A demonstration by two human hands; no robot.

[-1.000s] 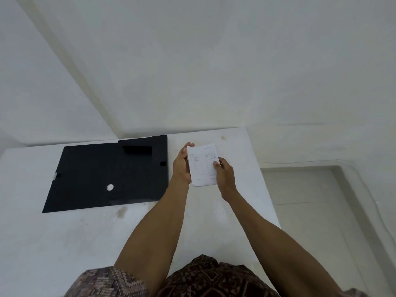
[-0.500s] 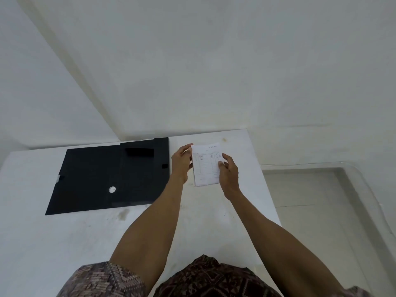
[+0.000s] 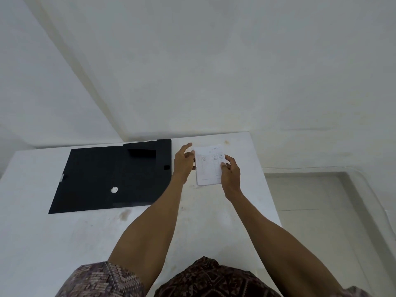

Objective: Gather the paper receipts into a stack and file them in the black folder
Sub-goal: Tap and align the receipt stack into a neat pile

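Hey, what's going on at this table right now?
A person at a white table is handling a small stack of paper receipts. The right hand pinches the stack's right edge. The left hand is at its left edge with fingers straight; whether it touches is unclear. The black folder lies flat on the table to the left, and the receipts are not in it yet.

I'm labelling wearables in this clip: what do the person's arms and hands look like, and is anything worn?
Both forearms, left and right, are bare, with no sleeves, watch or bracelet. The left grip and right grip carry no gloves; rings, if any, are too small to tell. Brown geometric-patterned cloth shows at the bottom edge.
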